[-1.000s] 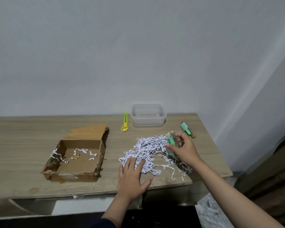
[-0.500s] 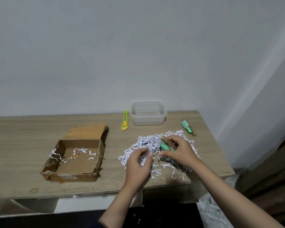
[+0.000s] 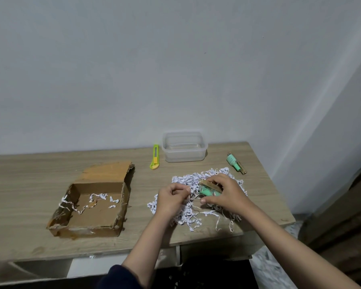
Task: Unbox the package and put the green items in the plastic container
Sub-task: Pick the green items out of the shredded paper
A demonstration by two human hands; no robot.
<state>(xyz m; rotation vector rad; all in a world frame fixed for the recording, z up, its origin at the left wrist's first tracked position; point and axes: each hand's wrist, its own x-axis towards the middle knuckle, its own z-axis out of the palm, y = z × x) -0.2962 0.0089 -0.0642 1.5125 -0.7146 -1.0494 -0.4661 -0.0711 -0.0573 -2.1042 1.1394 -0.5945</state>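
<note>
My right hand grips a small green bottle just above a heap of white shredded paper on the wooden table. My left hand is curled beside it, fingertips pinched on paper strips at the heap's left side. A second green bottle lies on the table at the back right. The clear plastic container stands by the wall with nothing visible inside. The opened cardboard box sits to the left, holding a few paper shreds.
A yellow-green utility knife lies left of the container. The table's right edge and front edge are close to the paper heap. A wall runs along the back. More shredded paper lies on the floor at the lower right.
My right hand carried the green bottle from the heap's far right toward its middle. My left hand lifted off the paper, curled, and came up next to the bottle.
</note>
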